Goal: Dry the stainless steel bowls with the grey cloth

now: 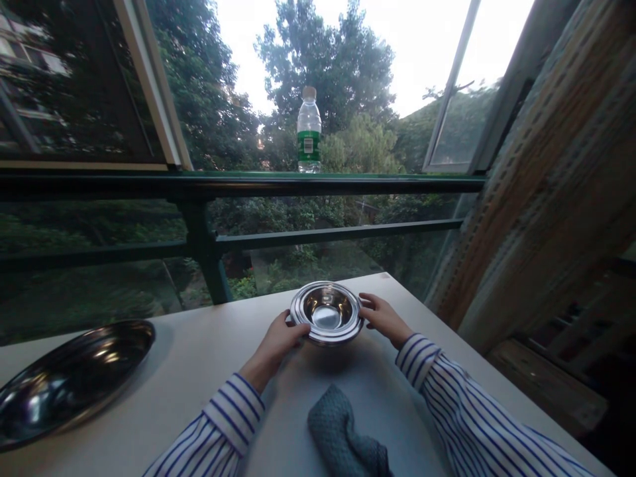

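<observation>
A small nested stack of shiny metal bowls [326,318], with several rims showing one inside another, is near the far end of the white table. My left hand [282,339] grips its left side, the thumb lying over the rim and the other fingers partly hidden beneath. On the opposite side, my right hand [381,317] holds the rim between fingers and thumb. The innermost bowl has nothing in it. Nearer to me, between my forearms, a crumpled grey-blue cloth [342,430] lies on the table.
A large oval metal dish [79,381] is at the left on the white table [203,371]. Beyond the table runs a dark green railing [328,187] with a clear plastic bottle [309,132] standing on it. A curtain [527,172] hangs at the right.
</observation>
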Available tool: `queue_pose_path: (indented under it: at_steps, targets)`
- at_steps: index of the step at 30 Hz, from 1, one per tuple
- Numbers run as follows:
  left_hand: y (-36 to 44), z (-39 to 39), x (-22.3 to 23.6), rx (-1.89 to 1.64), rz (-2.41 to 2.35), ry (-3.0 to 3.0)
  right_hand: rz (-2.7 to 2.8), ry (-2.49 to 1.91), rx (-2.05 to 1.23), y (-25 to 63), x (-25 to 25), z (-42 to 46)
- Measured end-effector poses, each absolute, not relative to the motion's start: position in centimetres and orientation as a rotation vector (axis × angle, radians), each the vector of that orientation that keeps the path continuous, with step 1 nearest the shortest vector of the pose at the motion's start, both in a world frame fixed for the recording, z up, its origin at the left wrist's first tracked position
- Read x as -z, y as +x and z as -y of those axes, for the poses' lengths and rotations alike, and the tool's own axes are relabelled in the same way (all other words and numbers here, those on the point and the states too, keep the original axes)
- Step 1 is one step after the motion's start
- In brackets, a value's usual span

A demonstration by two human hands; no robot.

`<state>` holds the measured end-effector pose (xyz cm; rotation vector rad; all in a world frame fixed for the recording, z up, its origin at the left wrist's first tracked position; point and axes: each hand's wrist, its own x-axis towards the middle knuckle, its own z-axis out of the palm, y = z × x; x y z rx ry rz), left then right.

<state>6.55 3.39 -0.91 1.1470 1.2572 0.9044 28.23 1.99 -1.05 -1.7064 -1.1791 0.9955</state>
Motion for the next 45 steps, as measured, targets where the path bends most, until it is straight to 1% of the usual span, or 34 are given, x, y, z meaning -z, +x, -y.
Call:
queue_pose_path:
  at_steps: [7,20,24,27,31,35,38,40,45]
  targets:
    - [6.0,-3.3,1.2,-0.902,-1.204,1.002,1.159,-1.737,-1.012,28.0,1.1,-1.4]
    - [6.4,-3.5,1.6,-0.921,-1.159,1.002,1.168,-1.731,-1.028,28.0,0.9,-1.8]
    - [5.8,-3.3,1.5,-0.926,-1.194,1.015,1.174,-1.767,-0.981,28.3,0.9,-1.7]
    - [4.6,-2.8,1.6,-0.950,-1.247,1.026,1.198,-1.780,-0.864,28.7,0.8,-1.1]
    - [2.7,-1.4,1.8,-0.951,-1.279,1.078,1.314,-1.734,-0.761,28.8,0.2,1.2]
    - [0.9,0.5,2.0,-0.928,-1.278,1.155,1.557,-1.628,-0.823,28.0,-0.1,5.5]
    - [-0.3,1.9,2.2,-0.909,-1.290,1.197,1.708,-1.600,-0.908,27.0,0.7,8.9]
    - [-1.1,2.8,2.3,-0.892,-1.296,1.223,1.811,-1.662,-0.948,26.4,1.6,10.6]
    - [-2.7,4.6,2.4,-0.830,-1.297,1.283,1.920,-1.668,-0.920,24.7,3.4,11.5]
